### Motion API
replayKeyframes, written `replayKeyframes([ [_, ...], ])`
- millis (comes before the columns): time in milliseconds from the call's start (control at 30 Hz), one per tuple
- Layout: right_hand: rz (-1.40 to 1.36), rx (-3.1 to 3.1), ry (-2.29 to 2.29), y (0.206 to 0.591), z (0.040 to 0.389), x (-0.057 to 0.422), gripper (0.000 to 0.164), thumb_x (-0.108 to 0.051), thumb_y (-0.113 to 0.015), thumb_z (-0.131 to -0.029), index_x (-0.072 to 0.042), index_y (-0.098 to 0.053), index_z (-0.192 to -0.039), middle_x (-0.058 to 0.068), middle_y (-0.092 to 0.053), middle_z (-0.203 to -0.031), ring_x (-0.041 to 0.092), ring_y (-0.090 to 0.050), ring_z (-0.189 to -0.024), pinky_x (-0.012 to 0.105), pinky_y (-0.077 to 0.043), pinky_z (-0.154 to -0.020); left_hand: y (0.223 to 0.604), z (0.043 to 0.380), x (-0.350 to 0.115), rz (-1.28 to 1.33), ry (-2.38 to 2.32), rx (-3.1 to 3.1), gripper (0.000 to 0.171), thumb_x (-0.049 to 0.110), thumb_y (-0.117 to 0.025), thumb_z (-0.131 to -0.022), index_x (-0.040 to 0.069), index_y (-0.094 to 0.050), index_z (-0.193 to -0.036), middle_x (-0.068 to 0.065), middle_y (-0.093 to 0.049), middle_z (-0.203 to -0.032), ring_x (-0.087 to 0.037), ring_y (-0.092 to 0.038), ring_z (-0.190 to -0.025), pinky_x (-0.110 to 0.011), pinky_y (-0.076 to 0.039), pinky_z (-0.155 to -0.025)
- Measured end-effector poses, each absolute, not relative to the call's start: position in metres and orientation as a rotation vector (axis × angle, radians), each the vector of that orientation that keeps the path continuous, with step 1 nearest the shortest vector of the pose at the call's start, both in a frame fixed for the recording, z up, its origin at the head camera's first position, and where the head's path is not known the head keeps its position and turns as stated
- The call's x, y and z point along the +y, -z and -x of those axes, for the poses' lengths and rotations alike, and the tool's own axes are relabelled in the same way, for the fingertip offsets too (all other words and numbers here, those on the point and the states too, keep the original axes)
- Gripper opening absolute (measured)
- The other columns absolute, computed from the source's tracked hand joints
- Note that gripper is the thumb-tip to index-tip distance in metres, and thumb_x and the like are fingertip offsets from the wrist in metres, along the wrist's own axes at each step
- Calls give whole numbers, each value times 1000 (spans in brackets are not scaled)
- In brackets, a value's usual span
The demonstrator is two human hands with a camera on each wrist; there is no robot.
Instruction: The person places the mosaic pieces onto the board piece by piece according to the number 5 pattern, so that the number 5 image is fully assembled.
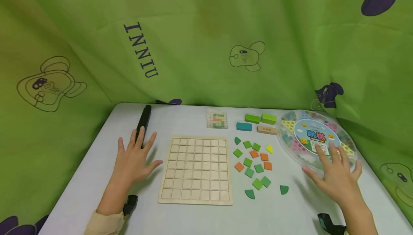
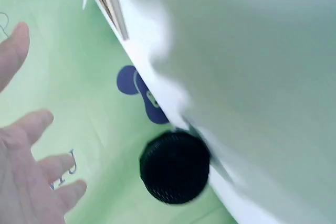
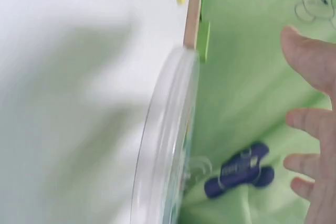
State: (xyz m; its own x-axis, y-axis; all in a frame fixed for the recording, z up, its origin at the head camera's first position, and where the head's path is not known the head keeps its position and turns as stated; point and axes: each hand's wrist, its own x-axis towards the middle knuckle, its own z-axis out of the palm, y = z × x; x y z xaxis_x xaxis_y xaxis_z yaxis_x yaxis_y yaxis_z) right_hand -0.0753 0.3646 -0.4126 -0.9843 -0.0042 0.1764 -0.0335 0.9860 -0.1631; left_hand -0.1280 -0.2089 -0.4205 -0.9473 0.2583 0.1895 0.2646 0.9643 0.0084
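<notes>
My left hand (image 1: pixel 131 165) hovers with fingers spread over the table's left side, holding nothing. Just beyond its fingertips lies a long black cylindrical object (image 1: pixel 145 117); the left wrist view shows its round dark end (image 2: pixel 176 167). To the right of this hand is a square wooden grid board (image 1: pixel 195 170) with bare cells. My right hand (image 1: pixel 337 177), also spread and holding nothing, is above the near edge of a round clear-lidded Chinese checkers box (image 1: pixel 287 145). In the right wrist view the box's pale side (image 3: pixel 163 145) stands apart from the fingers.
Between board and box lie scattered small green and orange square tiles (image 1: pixel 247 162), a yellow triangle (image 1: pixel 269 149) and green quarter-round pieces (image 1: pixel 250 193). Behind them are a pattern card (image 1: pixel 217 118), green blocks (image 1: pixel 268 118), a teal block (image 1: pixel 244 126) and a wooden block (image 1: pixel 266 130). Green curtain surrounds the table.
</notes>
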Motion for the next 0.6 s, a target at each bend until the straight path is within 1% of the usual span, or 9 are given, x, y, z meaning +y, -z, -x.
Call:
replayKeyframes([
  [67, -113, -2914, -285, 414, 81, 355, 84, -52, -59, -88, -16, -20, -152, 25, -10, -155, 47, -2, -142, 78, 7, -99, 420, 129, -204, 444, 58, -2938, 88, 62, -60, -81, 21, -26, -151, -22, -17, -156, -43, -17, -142, -73, -12, -106],
  [167, -259, -2843, -356, 416, 93, 337, 74, -40, -64, -88, -7, -33, -146, 28, -29, -148, 48, -26, -133, 75, -9, -101, 421, 133, -196, 541, 105, -2942, 84, 60, -60, -82, 21, -30, -150, -21, -23, -155, -42, -25, -141, -71, -18, -107],
  [233, -340, -2819, -422, 417, 103, 323, 67, -33, -66, -88, -2, -40, -141, 28, -38, -142, 49, -35, -126, 72, -19, -99, 422, 136, -191, 615, 173, -2932, 81, 59, -61, -82, 20, -35, -148, -20, -29, -153, -40, -31, -138, -69, -23, -106],
  [333, -419, -2835, -557, 416, 122, 302, 62, -26, -67, -87, 1, -44, -137, 27, -44, -139, 49, -40, -124, 67, -30, -98, 425, 142, -183, 709, 335, -2928, 75, 57, -62, -83, 19, -41, -145, -18, -35, -151, -38, -37, -136, -67, -27, -106],
  [400, -455, -2868, -656, 415, 137, 287, 60, -24, -67, -88, 0, -43, -139, 26, -43, -140, 48, -40, -126, 66, -33, -99, 429, 144, -179, 755, 451, -2942, 72, 55, -63, -83, 19, -45, -143, -16, -37, -150, -37, -38, -136, -66, -29, -106],
  [500, -498, -2913, -792, 418, 156, 267, 59, -21, -65, -90, 1, -43, -139, 24, -45, -140, 46, -42, -126, 62, -39, -99, 435, 147, -177, 796, 636, -2995, 69, 52, -65, -83, 19, -48, -141, -16, -37, -150, -37, -37, -136, -67, -29, -105],
  [600, -553, -2950, -870, 424, 175, 251, 55, -20, -65, -90, 3, -47, -136, 24, -51, -134, 43, -50, -121, 58, -44, -96, 440, 149, -179, 796, 774, -3059, 69, 48, -69, -81, 19, -49, -140, -15, -36, -150, -38, -35, -137, -66, -30, -105],
])
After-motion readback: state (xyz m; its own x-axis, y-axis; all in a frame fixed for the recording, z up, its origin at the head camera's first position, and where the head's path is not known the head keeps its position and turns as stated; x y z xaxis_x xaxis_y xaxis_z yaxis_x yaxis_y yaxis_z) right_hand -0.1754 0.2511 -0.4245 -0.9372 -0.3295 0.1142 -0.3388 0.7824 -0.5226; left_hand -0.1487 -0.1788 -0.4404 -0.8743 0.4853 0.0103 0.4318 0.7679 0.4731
